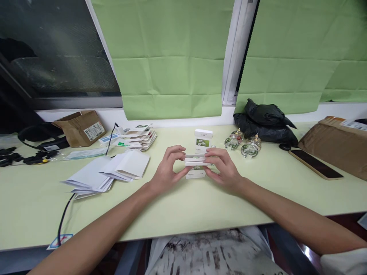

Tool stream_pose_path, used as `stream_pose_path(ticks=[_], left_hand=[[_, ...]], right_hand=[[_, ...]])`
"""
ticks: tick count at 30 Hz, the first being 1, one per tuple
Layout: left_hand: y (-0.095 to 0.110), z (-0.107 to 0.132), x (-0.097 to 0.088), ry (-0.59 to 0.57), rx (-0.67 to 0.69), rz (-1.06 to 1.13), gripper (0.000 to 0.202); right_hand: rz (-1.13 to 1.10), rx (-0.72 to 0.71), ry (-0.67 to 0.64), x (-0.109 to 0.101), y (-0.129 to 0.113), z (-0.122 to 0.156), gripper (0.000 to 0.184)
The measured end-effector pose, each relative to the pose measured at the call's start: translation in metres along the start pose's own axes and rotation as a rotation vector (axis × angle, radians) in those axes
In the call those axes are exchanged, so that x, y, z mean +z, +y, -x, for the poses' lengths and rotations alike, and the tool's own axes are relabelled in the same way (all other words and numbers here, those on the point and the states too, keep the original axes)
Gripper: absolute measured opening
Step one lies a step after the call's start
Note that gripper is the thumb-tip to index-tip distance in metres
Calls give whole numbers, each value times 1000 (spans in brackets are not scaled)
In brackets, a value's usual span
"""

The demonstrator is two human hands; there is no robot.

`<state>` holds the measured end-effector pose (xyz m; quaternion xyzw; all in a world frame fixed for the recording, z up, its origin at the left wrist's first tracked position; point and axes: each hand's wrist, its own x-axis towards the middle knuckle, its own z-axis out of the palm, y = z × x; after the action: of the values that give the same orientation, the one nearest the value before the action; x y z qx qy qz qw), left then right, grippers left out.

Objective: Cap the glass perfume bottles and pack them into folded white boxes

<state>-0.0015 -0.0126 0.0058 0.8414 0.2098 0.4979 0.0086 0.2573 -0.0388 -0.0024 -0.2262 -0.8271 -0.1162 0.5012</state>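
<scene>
My left hand (pixel 168 168) and my right hand (pixel 222 168) meet at the middle of the pale green table (pixel 177 206), both gripping a small white carton (pixel 195 166) by its ends. Its top flaps lie folded between my fingertips. A finished white box with a flower picture (pixel 203 141) stands upright just behind it. Two small glass bottles (pixel 243 145) lie on their sides to the right of that box.
Flat white carton blanks (pixel 106 172) are fanned at the left, with printed ones (pixel 139 137) behind them. A black cable (pixel 64 214) runs off the front edge. A phone (pixel 315 164), a black bag (pixel 266 120) and cardboard boxes (pixel 335 145) sit at the right.
</scene>
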Motion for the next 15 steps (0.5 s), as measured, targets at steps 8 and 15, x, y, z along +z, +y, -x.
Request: stream_pose_path(ticks=[8, 15], left_hand=[[-5, 2, 0, 14, 45, -52, 40], [-1, 1, 1, 19, 10, -38, 43]], right_hand=[[46, 11, -29, -1, 3, -3, 52], [19, 51, -57, -3, 4, -7, 48]])
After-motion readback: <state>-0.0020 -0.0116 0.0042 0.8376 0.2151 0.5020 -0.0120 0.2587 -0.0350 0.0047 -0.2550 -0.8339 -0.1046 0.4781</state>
